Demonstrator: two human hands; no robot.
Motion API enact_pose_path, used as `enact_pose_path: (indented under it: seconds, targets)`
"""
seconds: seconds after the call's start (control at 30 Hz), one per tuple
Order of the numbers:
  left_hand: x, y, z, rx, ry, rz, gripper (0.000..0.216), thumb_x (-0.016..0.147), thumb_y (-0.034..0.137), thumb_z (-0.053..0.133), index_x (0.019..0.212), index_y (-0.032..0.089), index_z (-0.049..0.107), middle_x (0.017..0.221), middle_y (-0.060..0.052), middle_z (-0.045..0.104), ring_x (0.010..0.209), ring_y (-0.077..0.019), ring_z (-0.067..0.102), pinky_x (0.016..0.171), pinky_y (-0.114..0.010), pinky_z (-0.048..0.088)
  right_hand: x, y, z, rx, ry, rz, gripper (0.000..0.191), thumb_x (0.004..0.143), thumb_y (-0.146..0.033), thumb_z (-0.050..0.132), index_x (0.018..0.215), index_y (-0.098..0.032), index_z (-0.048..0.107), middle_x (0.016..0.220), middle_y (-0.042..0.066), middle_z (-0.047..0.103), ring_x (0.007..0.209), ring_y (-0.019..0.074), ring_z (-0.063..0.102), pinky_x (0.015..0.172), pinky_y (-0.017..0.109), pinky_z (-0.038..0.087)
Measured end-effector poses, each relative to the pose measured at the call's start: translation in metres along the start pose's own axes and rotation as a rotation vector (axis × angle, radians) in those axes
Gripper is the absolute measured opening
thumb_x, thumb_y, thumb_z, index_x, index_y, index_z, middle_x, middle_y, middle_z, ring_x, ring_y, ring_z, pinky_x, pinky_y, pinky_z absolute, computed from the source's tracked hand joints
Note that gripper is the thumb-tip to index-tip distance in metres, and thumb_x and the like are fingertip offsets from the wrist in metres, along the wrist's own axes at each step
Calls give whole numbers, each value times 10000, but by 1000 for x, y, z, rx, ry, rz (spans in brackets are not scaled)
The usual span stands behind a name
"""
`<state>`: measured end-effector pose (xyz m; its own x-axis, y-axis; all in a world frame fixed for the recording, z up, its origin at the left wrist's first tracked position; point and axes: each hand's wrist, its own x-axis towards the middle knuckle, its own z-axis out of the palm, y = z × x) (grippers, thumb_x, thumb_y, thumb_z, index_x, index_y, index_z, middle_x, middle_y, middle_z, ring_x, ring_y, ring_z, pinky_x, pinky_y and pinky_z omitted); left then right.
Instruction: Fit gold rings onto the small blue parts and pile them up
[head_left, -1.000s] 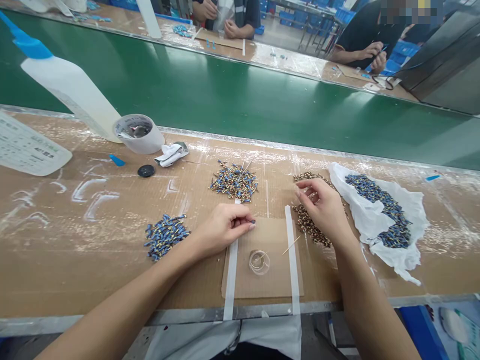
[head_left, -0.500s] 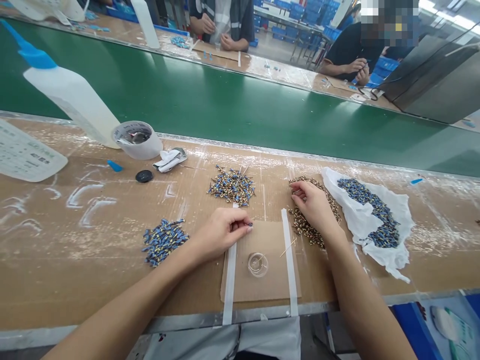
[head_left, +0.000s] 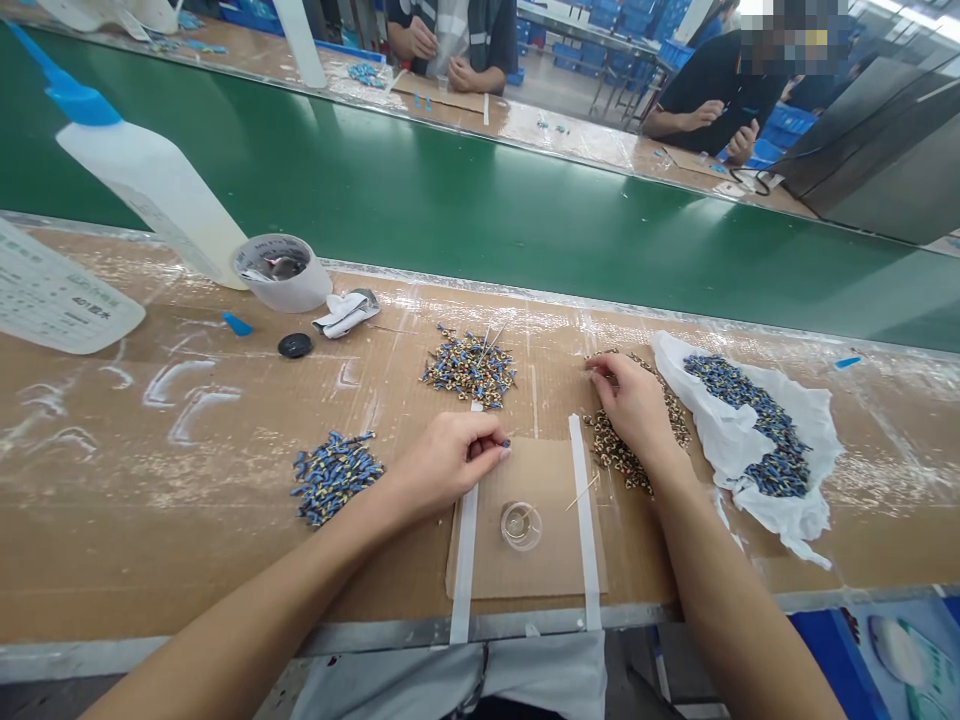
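Observation:
My left hand (head_left: 457,455) pinches a small dark blue part (head_left: 505,443) above the upper edge of a taped cardboard pad (head_left: 540,570). Over a pile of small brass-coloured parts (head_left: 619,455) is my right hand (head_left: 634,400), its thumb and fingertips drawn together at the pile's left edge; whether anything is between them is hidden. A clear little cup (head_left: 520,526) with a thin stick in it stands on the pad, and a toothpick (head_left: 583,492) lies to its right. Beyond my left hand is a heap of blue-and-brass pieces (head_left: 469,370); blue pieces (head_left: 337,475) are piled by my left forearm.
A white cloth (head_left: 821,420) on the right holds more small blue parts. On the left are two plastic bottles (head_left: 157,190) (head_left: 67,300), a tape roll (head_left: 289,290) and a black cap (head_left: 295,345). Past the green belt (head_left: 450,200), two people sit working.
The view has shifted slightly. My right fingertips have drawn closer together at the brass pile; my left hand keeps its pinch. A person across has moved their hands apart.

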<state>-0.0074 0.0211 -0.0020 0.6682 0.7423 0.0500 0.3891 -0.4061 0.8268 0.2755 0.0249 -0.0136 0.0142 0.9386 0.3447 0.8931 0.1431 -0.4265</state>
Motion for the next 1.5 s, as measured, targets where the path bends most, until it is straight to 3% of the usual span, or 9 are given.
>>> enact_pose_path:
  seconds: [0.2,0.43,0.6,0.8,0.97,1.07,1.17,1.33,1.5]
  targets:
    - [-1,-1,0,22,13,7,98,881,178,573,792,153,605,651,35,545,594,-88,475,579,-206,337,-8,-21,-1,203,-23,37,229,882,-152,514,1066,-180,647,921,74,683,824,202,650,763,347,517]
    - [-2,0,1,50,25,20,88,882,174,578,803,152,610,656,34,548,597,-89,479,584,-208,341,-23,-51,6,585,-311,191,354,839,-212,657,1189,-169,617,904,68,756,804,191,717,790,345,570]
    - [0,-1,2,59,30,19,79,889,179,573,837,155,627,664,31,565,606,-94,494,588,-212,343,-30,-66,3,533,-432,121,90,836,-191,671,902,-192,732,889,51,764,829,199,718,788,346,560]
    - [0,0,3,93,22,19,80,896,186,567,854,161,631,677,27,579,619,-100,505,602,-219,350,-31,-67,-2,455,-442,-115,291,906,-73,499,959,-209,751,999,57,733,935,195,680,859,356,518]
    - [0,1,3,123,14,22,83,895,184,564,838,160,620,676,23,583,613,-105,503,597,-225,348,-34,-64,3,577,-468,100,266,877,-138,579,1112,-191,694,909,58,746,831,193,704,790,342,556]
    - [0,1,3,149,11,26,85,894,186,565,831,160,616,681,19,586,616,-108,505,591,-227,345,-35,-63,6,689,-478,245,166,851,-216,633,990,-168,712,838,61,746,774,195,710,732,324,576]
    - [0,2,3,177,8,28,86,897,188,559,841,161,618,691,13,594,625,-115,515,592,-230,352,-34,-65,7,735,-471,280,142,834,-262,658,917,-169,726,861,67,749,792,195,704,738,321,570]
    - [-1,2,6,269,50,45,92,894,171,541,862,156,626,707,-4,613,620,-125,532,580,-233,364,-33,-70,6,908,-505,340,194,827,-293,663,964,-165,714,849,59,744,781,176,700,757,324,574]
    - [-1,-1,10,386,59,104,123,903,200,529,853,145,627,729,-23,631,648,-149,560,606,-258,387,-35,-79,7,852,-459,305,171,827,-298,666,933,-169,704,907,74,747,842,197,699,794,345,564]
